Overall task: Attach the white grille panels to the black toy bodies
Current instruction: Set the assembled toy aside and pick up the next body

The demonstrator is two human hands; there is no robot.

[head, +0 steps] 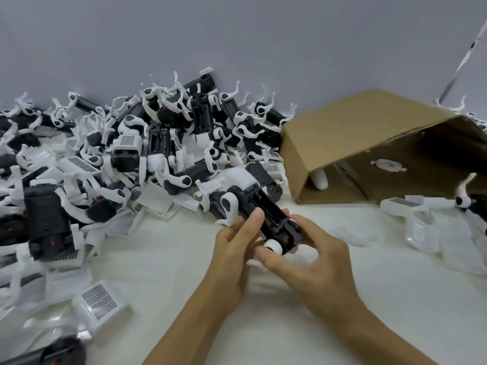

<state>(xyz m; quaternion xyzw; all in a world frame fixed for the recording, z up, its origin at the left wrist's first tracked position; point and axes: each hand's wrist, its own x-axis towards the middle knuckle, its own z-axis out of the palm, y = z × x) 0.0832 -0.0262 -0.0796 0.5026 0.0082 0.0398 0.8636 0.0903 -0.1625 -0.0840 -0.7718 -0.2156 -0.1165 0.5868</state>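
Both my hands hold one black toy body (259,206) with white legs just above the white table, in the middle of the view. My left hand (234,248) grips its left side, thumb lying along the open black underside. My right hand (313,256) curls round its near end, fingers by a white round joint (274,246). A white part (241,177) caps the body's far end. A loose white grille panel (101,301) lies on the table at the lower left, apart from my hands.
A large heap of black toy bodies and white parts (147,154) fills the left and back of the table. A brown cardboard box (369,143) lies on its side at the right. More white parts (419,222) lie at the far right.
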